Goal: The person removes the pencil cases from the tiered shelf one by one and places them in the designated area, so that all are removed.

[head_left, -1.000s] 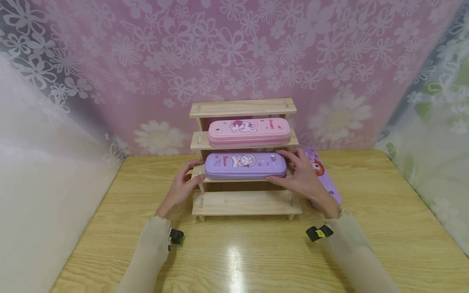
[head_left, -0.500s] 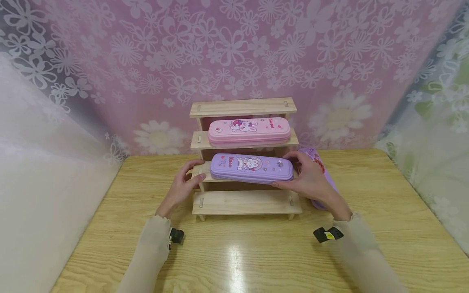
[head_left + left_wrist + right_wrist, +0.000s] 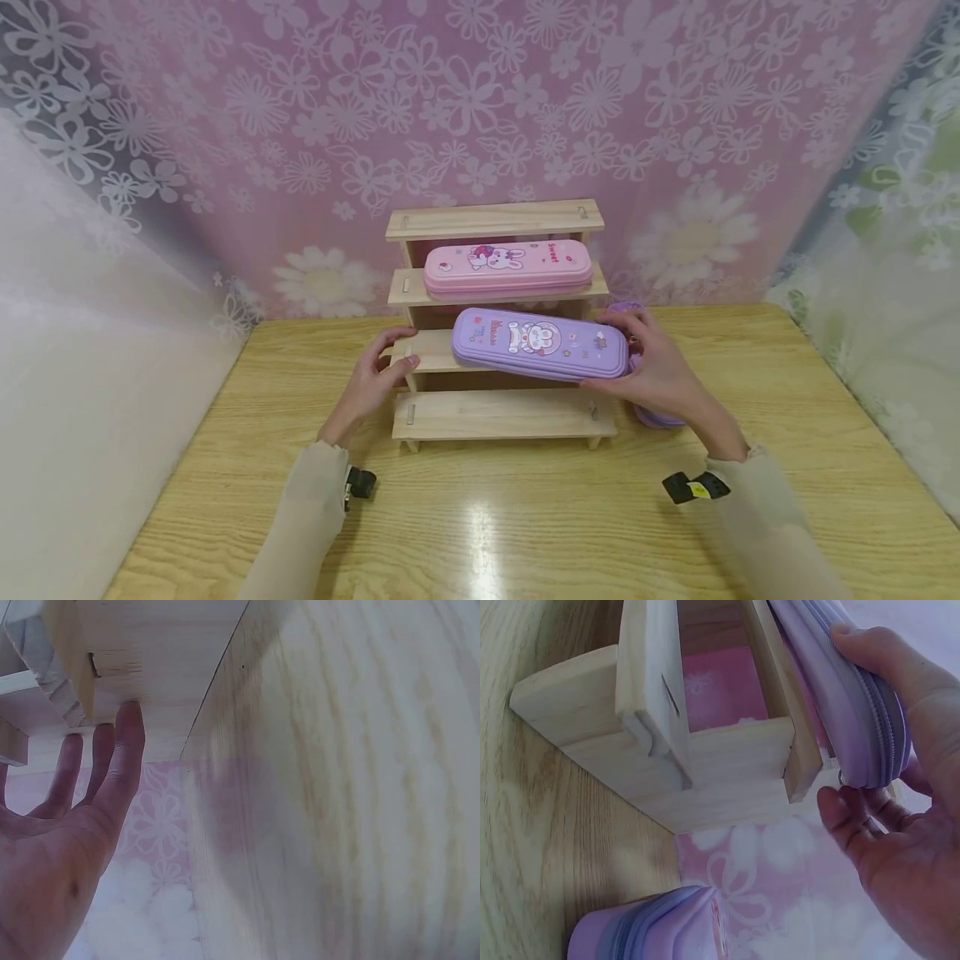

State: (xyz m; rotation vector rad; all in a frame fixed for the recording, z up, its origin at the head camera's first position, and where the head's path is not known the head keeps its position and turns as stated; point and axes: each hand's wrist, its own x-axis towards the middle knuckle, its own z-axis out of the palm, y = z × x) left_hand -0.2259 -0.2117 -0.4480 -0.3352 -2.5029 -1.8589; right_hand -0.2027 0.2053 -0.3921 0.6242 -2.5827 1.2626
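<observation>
My right hand [image 3: 660,371] grips the right end of a purple zippered pencil case [image 3: 540,343] with a rabbit on its lid. The case slants, its left part over the third tier of the stepped wooden display rack [image 3: 502,414], its right end past the tier's edge. The right wrist view shows my thumb on the zip side of the purple pencil case [image 3: 866,712] and fingers at its other side. My left hand [image 3: 372,379] holds the left end of that tier between thumb and fingers. In the left wrist view, fingertips [image 3: 129,720] touch the rack's wood.
A pink rabbit pencil case [image 3: 510,267] lies on the second tier. Another purple pencil case [image 3: 656,417] lies on the wood-grain table [image 3: 480,508] right of the rack, partly hidden behind my right hand. A pink flowered curtain [image 3: 480,108] hangs behind.
The purple pencil case has slid rightward along its tier and turned, its right end tipping toward me, carried by my right hand. My left hand has stayed at the rack.
</observation>
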